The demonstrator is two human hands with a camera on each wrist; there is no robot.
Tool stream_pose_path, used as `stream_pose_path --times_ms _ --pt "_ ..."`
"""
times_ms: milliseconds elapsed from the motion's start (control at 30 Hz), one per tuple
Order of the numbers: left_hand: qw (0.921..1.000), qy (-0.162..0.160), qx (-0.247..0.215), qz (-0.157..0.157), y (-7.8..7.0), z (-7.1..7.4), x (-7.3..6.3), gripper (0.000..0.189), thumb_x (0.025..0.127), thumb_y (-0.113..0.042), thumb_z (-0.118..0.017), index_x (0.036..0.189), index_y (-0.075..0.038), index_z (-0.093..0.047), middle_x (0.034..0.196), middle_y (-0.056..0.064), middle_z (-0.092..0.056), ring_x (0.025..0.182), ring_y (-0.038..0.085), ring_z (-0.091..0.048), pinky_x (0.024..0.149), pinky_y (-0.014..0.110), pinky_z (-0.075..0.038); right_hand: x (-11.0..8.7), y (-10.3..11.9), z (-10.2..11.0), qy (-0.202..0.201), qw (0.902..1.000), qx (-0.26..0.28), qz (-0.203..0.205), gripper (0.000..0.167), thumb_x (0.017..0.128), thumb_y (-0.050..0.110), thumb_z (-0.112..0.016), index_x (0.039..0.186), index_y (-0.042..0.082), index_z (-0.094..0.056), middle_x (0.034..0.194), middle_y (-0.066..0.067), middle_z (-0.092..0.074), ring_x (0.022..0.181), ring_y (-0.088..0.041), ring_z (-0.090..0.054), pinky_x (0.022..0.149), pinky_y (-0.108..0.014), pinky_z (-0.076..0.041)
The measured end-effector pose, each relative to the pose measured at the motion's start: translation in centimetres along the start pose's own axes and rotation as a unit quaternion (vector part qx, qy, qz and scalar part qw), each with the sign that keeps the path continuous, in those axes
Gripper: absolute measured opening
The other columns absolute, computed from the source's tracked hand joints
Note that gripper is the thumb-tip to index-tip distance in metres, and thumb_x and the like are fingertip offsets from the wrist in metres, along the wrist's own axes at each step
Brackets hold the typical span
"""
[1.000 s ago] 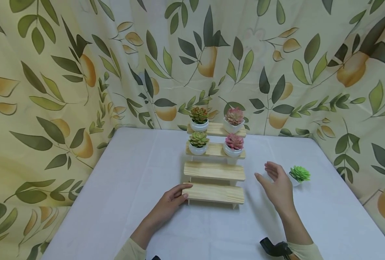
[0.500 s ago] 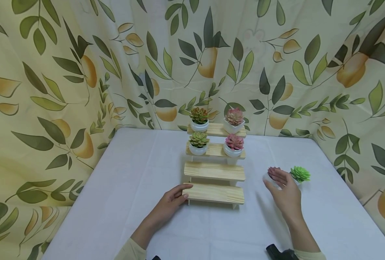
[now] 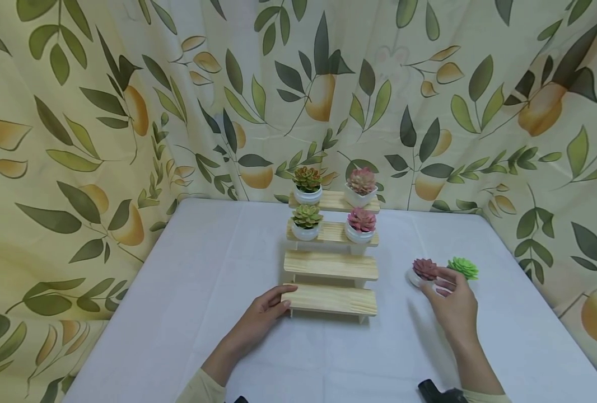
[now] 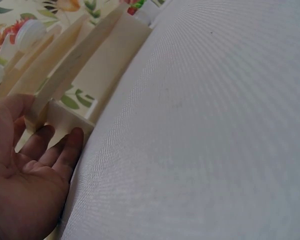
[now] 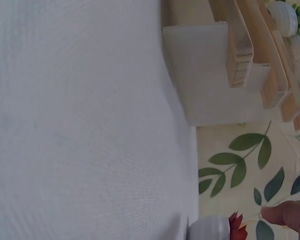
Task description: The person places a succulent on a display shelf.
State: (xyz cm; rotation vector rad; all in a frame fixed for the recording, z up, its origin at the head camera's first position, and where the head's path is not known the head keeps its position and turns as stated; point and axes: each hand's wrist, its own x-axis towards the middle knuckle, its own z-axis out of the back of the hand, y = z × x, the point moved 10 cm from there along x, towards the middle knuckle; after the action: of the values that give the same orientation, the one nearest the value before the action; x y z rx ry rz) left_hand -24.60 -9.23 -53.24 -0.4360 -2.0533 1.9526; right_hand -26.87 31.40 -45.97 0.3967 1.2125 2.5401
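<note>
Dark-red succulent [image 3: 424, 268] in white pot [image 3: 415, 278]

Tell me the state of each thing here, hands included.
Wooden stand: upright, four tiers.
Orange-green succulent: upright, top tier, left.
Pale pink succulent: upright, top tier, right.
Yellow-green succulent: upright, second tier, left.
Deep pink succulent: upright, second tier, right.
Dark red succulent: standing on table.
Bright green succulent: pot mostly hidden.
Left grip: pinching lowest tier, left end.
Right grip: by dark red succulent, contact unclear.
</note>
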Motion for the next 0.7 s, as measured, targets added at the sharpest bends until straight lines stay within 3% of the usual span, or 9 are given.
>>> stream_pose_path --times_ms 100,167,433,533,700 --pt "1.0000 -0.001 0.000 0.001 0.1 0.0 0.0 0.041 0.107 -0.028 -0.060 0.148 -0.022 -0.057 0.164 0.008 -0.035 0.148 0.023 -0.033 0.114 0.034 -0.037 0.2 -0.5 0.2 -0.010 0.9999 0.002 -0.003 0.063 0.095 0.020 -0.078 0.146 -0.002 -0.049 0.135 -0.024 -0.059 0.117 -0.036 -0.059 0.082 -0.021 -0.043" --pt "1.0000 0.000 -0.001 0.003 0.2 0.0 0.0 0.041 0.107 -0.028 -0.060 0.148 -0.022 -0.057 0.163 0.007 -0.036 0.148 0.022 -0.034 0.113 0.033 -0.038 0.3 -0.8 0.3 -0.013 0.9999 -0.001 -0.007 0.064 0.095 0.020 -0.078 0.146 -0.003 -0.048 0.137 -0.024 -0.059 0.118 -0.036 -0.058 0.082 -0.022 -0.043" --pt "1.0000 -0.005 -0.005 0.005 0.2 0.1 -0.1 0.041 0.107 -0.028 -0.060 0.148 -0.022 -0.057 0.163 0.008 -0.036 0.148 0.023 -0.033 0.114 0.035 -0.038 1.0 -1.3 -0.2 0.005 0.9996 0.004 -0.027 0.070 0.095 0.020 -0.077 0.149 -0.007 -0.043 0.142 -0.030 -0.051 0.129 -0.044 -0.051 0.104 -0.053 -0.044" --pt "1.0000 -0.006 0.001 0.007 0.2 0.1 0.0 0.041 0.107 -0.029 -0.060 0.147 -0.023 -0.057 0.164 0.007 -0.034 0.151 0.022 -0.027 0.115 0.036 -0.035 1.1 -1.4 -0.4 0.016 0.9991 0.004 -0.038 0.073 0.095 0.019 -0.078 0.152 -0.007 -0.040 0.146 -0.031 -0.048 0.133 -0.045 -0.048 0.107 -0.057 -0.042" --pt "0.9999 -0.005 0.004 0.009 0.2 0.1 0.0 0.040 0.107 -0.029 -0.060 0.147 -0.024 -0.057 0.164 0.006 -0.035 0.148 0.021 -0.033 0.114 0.035 -0.037 1.2 -1.3 -0.6 0.019 0.9990 0.000 -0.041 0.076 0.094 0.019 -0.078 0.153 -0.007 -0.038 0.148 -0.032 -0.045 0.132 -0.047 -0.048 0.107 -0.058 -0.042"
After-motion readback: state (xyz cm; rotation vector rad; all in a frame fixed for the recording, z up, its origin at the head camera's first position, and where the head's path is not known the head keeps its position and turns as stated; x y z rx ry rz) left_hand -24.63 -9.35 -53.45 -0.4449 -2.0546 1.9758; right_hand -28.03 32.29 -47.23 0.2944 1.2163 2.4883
